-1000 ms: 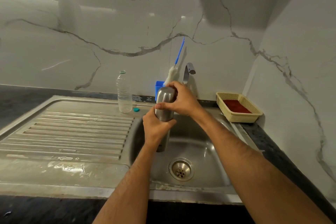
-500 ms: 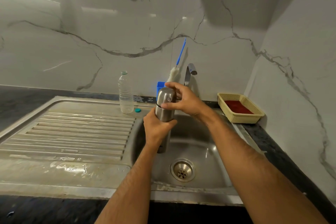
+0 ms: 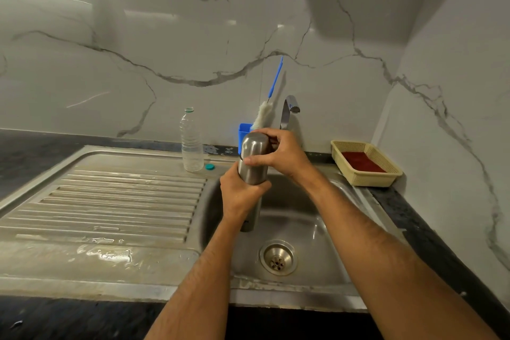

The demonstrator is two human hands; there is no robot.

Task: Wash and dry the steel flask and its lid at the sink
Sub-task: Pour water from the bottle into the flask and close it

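Gripping the steel flask point(image 3: 252, 174) upright over the sink point(image 3: 309, 229) basin, just near of the tap point(image 3: 289, 107) — left hand point(image 3: 241, 196) wrapped round the body, fingers curled tight on it. Right hand point(image 3: 278, 154) back on the lid point(image 3: 255, 143), thumb across the seam and fingers folded over the top; half a second ago those fingers were lifted and spread, a second ago clamped as now. Reads as a re-grip between twists — probably unscrewing, lid not yet off. No water running from the tap. Washing not begun, by the look of it. Bottle brush point(image 3: 266, 116) standing ready in the blue holder point(image 3: 242, 132) at the far edge, behind the flask.
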